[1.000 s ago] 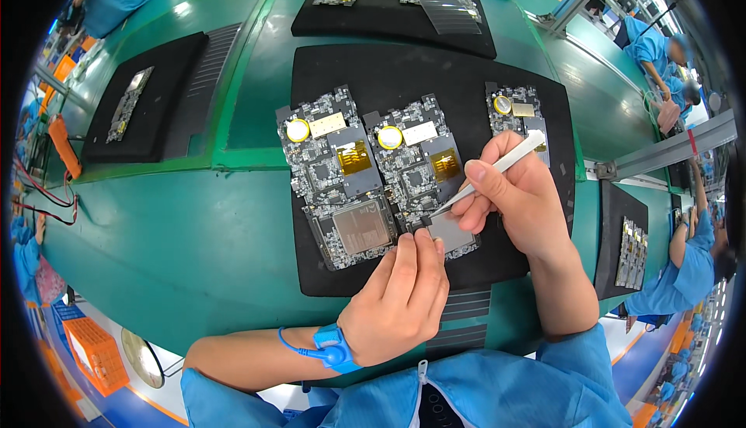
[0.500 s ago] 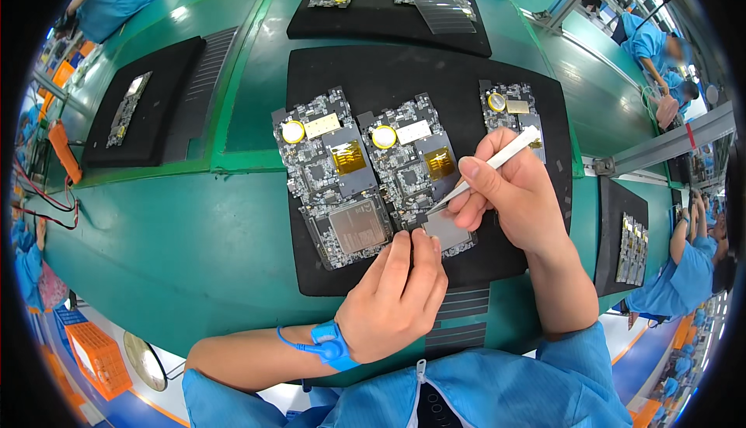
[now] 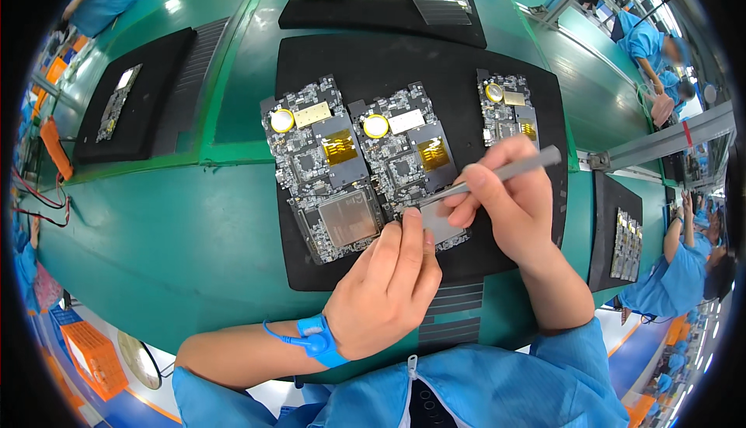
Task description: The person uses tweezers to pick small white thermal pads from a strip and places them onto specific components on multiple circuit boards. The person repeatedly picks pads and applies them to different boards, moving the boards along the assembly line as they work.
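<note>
From the head camera, three circuit boards lie side by side on a black mat, clear of its edges. The left hand presses its fingertips on the near end of the middle circuit board, apparently steadying it. The right hand pinches grey tweezers, fingers narrow, tip aimed at that board's metal shield near the mat's front edge. A blue wrist strap circles the left wrist, likely against static.
</note>
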The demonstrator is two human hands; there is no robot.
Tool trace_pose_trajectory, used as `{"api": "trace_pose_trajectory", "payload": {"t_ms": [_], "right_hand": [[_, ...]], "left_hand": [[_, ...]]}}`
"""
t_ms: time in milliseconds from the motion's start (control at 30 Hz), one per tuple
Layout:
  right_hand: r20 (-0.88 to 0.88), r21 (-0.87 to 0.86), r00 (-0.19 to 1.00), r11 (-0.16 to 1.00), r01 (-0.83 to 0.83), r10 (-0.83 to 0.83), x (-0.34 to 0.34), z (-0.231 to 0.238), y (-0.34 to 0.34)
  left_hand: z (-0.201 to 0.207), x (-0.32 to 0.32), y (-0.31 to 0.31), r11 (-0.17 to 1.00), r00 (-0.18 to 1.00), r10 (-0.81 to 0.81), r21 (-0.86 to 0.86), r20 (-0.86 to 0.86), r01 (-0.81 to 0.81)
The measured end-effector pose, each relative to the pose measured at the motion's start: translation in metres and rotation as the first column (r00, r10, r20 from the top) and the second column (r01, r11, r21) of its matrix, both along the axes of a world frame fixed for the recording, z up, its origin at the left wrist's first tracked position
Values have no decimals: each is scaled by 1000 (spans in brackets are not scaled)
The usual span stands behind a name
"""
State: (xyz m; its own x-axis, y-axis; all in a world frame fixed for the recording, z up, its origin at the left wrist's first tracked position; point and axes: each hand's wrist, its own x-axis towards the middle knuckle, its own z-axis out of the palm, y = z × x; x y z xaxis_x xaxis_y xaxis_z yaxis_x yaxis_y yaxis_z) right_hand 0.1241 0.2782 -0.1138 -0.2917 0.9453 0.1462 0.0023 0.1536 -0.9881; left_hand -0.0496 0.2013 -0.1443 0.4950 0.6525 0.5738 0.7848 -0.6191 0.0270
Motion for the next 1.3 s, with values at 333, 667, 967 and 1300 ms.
{"api": "trace_pose_trajectory", "payload": {"t_ms": [333, 667, 967, 1300], "right_hand": [[22, 355, 986, 921, -161, 164, 5, -19, -10], [119, 487, 991, 867, -108, 56, 2, -23, -10], [202, 503, 978, 852, -144, 46, 5, -20, -11], [29, 447, 998, 893, -57, 49, 1, -20, -10]], "left_hand": [[-2, -2, -5, 998, 997, -22, 60, -70, 26], [-6, -1, -4, 995, 997, -16, 96, -70, 22], [-4, -2, -3, 996, 996, -28, 88, -85, 36], [-7, -2, 1, 1000, 999, -15, 19, 34, 14]]}}
